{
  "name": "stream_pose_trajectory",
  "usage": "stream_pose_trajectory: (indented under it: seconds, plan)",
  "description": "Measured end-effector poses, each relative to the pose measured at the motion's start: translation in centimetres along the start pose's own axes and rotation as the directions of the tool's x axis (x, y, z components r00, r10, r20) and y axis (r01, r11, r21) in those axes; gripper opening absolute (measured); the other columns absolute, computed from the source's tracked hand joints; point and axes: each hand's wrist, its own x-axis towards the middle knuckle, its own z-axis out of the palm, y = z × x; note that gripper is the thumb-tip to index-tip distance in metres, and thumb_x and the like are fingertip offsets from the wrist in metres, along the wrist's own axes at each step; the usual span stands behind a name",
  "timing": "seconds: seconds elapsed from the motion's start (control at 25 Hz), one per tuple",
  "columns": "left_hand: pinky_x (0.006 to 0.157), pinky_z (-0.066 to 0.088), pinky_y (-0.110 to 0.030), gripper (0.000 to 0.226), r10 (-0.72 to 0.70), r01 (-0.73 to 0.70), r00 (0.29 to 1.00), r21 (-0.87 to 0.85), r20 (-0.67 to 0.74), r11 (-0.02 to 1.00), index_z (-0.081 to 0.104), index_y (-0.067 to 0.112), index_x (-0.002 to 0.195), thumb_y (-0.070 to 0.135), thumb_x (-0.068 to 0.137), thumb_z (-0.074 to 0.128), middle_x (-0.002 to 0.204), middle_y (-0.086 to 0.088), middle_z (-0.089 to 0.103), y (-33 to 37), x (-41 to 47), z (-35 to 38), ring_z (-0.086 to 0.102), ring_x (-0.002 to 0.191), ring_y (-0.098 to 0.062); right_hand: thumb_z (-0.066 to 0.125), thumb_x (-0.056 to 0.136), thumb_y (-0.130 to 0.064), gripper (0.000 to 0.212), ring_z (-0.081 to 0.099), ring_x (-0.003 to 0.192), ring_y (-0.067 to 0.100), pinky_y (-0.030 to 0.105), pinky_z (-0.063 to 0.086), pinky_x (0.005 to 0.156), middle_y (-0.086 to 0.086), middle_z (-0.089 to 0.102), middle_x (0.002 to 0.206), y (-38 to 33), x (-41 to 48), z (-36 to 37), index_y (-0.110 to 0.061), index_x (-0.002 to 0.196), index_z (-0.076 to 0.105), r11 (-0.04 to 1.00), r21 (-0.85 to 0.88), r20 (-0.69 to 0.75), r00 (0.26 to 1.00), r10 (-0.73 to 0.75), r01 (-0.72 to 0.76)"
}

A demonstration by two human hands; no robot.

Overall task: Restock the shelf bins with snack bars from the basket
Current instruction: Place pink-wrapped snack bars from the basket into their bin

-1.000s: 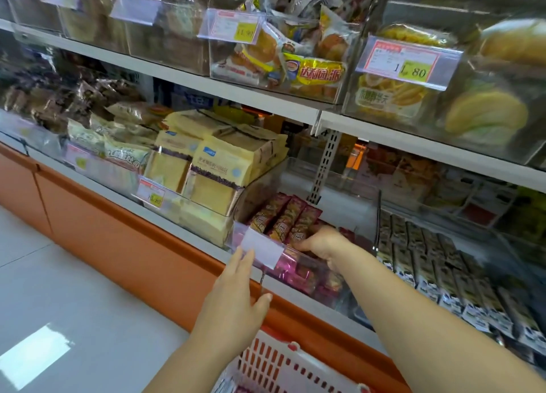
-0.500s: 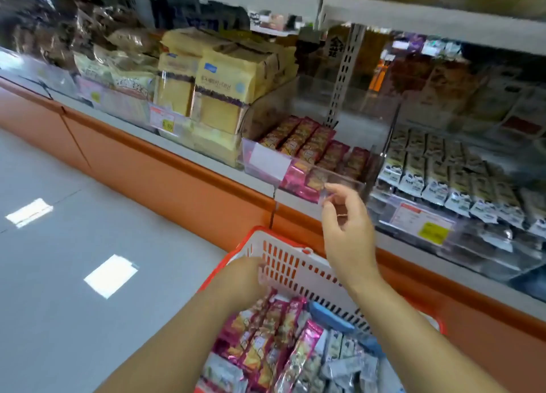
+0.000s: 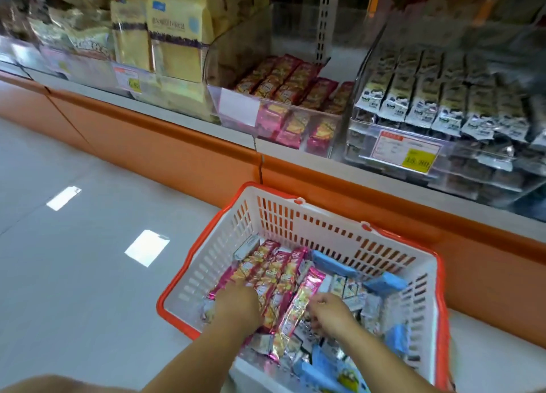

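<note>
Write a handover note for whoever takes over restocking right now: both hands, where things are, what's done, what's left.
Left hand: down in the basket, on the pink snack bars; grip hidden.
Right hand: in the basket beside it, fingers curled among wrappers; grip unclear.
Things: the basket sits below the shelf; the clear shelf bin holds red and pink bars and is not full.
Done: bin partly stocked.
Left: many pink bars, plus blue packs, lie in the basket, not yet shelved.
</note>
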Motion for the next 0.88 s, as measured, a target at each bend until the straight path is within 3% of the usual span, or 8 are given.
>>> stream_pose_trajectory:
  seconds: [0.12,0.24,0.36,0.48,0.56,0.64,0.76,0.88]
  plan:
    - [0.066,0.048,-0.029,0.026,-0.064,0.073,0.997,-0.301,0.042,0.951,0.051,0.016,0.069,0.036,0.079,0.064,0.079,-0.001,0.056,0.2,0.0,-0.8,0.056,0.076,-0.018,0.044,0.093,-0.011,0.016,0.045,0.068,0.021,0.032,0.038,0.060,0.011,0.050,0.076,-0.4,-0.1,-0.1,-0.012,0.079,0.051,1.000,0.026,0.031,0.999,-0.013,0.012]
    - [0.049,0.028,-0.024,0.040,-0.031,0.073,0.996,-0.612,0.079,0.787,0.034,0.015,0.058,0.030,0.078,0.065,0.058,0.000,0.036,0.1,-0.5,-1.6,0.036,0.052,-0.012,0.052,0.096,-0.019,0.020,0.063,0.070,0.019,0.028,0.052,0.061,0.008,0.066,0.093,-1.0,-0.7,0.3,-0.015,0.114,0.059,0.992,0.122,0.090,0.996,-0.012,0.001]
    - [0.053,0.029,-0.026,0.029,0.001,-0.003,1.000,-0.722,-0.004,0.692,0.045,0.010,0.063,0.025,0.075,0.066,0.059,-0.007,0.048,-0.4,-2.3,-2.2,0.035,0.050,-0.011,0.055,0.097,-0.031,0.049,0.070,0.085,0.024,0.031,0.059,0.071,0.013,0.060,0.119,-2.3,-1.5,0.9,-0.022,0.142,0.039,0.961,0.278,0.153,0.987,-0.055,0.010]
    - [0.055,0.042,-0.032,0.016,0.086,-0.193,0.981,-0.794,-0.176,0.576,0.059,0.020,0.063,0.018,0.071,0.072,0.057,0.005,0.059,-0.6,-4.8,-2.9,0.047,0.048,-0.003,0.067,0.090,-0.031,0.068,0.069,0.086,0.023,0.037,0.059,0.079,0.010,0.058,0.118,-4.1,-2.9,1.8,-0.027,0.147,0.030,0.898,0.432,0.136,0.978,-0.157,0.084]
    - [0.059,0.044,-0.011,0.026,0.081,-0.292,0.949,-0.757,-0.304,0.585,0.058,0.038,0.073,0.024,0.070,0.080,0.075,0.014,0.057,-0.7,-6.3,-3.9,0.054,0.062,0.008,0.074,0.084,-0.022,0.074,0.068,0.094,0.020,0.038,0.059,0.082,0.011,0.059,0.121,-5.3,-4.1,2.1,-0.027,0.146,0.033,0.869,0.462,0.066,0.970,-0.233,0.177]
    - [0.068,0.039,0.000,0.045,0.084,-0.347,0.922,-0.710,-0.378,0.613,0.046,0.047,0.094,0.038,0.068,0.082,0.097,0.021,0.044,-1.2,-7.5,-5.0,0.052,0.078,0.015,0.075,0.082,-0.014,0.071,0.068,0.098,0.018,0.035,0.058,0.083,0.008,0.064,0.116,-6.5,-5.4,2.1,-0.029,0.141,0.038,0.846,0.456,-0.014,0.952,-0.305,0.277]
    - [0.071,0.045,-0.004,0.053,0.155,-0.432,0.894,-0.719,-0.420,0.544,0.040,0.052,0.104,0.047,0.066,0.077,0.109,0.023,0.047,-2.3,-9.1,-7.2,0.053,0.089,0.018,0.074,0.082,-0.008,0.071,0.069,0.098,0.018,0.041,0.056,0.087,0.002,0.071,0.109,-8.7,-8.0,1.2,-0.039,0.136,0.040,0.786,0.471,-0.081,0.907,-0.414,0.401]
    - [0.070,0.047,-0.006,0.054,0.180,-0.549,0.827,-0.693,-0.533,0.467,0.044,0.056,0.106,0.046,0.064,0.076,0.108,0.024,0.053,-2.8,-10.5,-10.9,0.057,0.089,0.014,0.075,0.081,-0.007,0.067,0.071,0.091,0.014,0.027,0.058,0.069,-0.002,0.071,0.106,-11.8,-11.0,-0.6,-0.053,0.122,0.047,0.718,0.445,-0.128,0.831,-0.541,0.536]
